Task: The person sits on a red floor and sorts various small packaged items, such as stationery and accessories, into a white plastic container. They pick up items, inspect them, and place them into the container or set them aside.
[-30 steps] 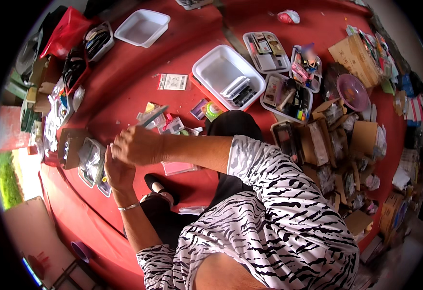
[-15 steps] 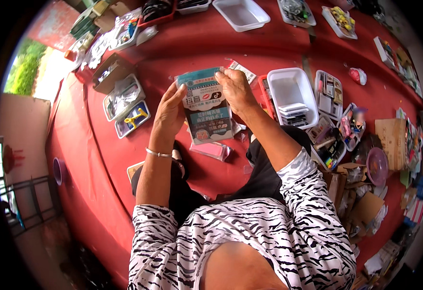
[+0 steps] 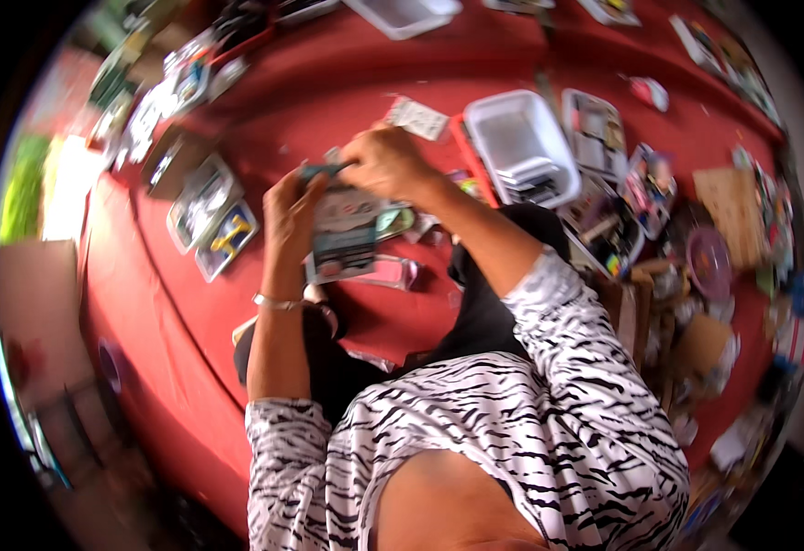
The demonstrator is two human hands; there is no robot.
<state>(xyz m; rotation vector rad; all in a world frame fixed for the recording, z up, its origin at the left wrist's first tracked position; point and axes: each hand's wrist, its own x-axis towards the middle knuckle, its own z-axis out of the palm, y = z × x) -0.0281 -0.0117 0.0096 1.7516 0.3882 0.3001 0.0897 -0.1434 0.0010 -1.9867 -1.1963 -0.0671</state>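
Fabric in black-and-white stripes [image 3: 475, 395] covers the person's torso and upper arms, with black trousers [image 3: 503, 317] showing below it. A pale bracelet [image 3: 278, 303] circles the left wrist. Ahead of the knees hangs a flat grey-and-teal packet [image 3: 345, 230], tilted, between the two hands. The left hand [image 3: 289, 207] grips its upper left corner, fingers closed; the right hand [image 3: 388, 163] has its fingers bent in, pinching the top edge, though blur softens the detail. Near the packet's lower right lies a clear bag with something pink [image 3: 393, 273] in it, on a red floor covering [image 3: 209, 450]. Off to the left, a small tray [image 3: 227, 243] carries a yellow item. Farther away, a white tub [image 3: 512, 133] stands to the right, and a printed card [image 3: 418, 118] lies past the right hand.
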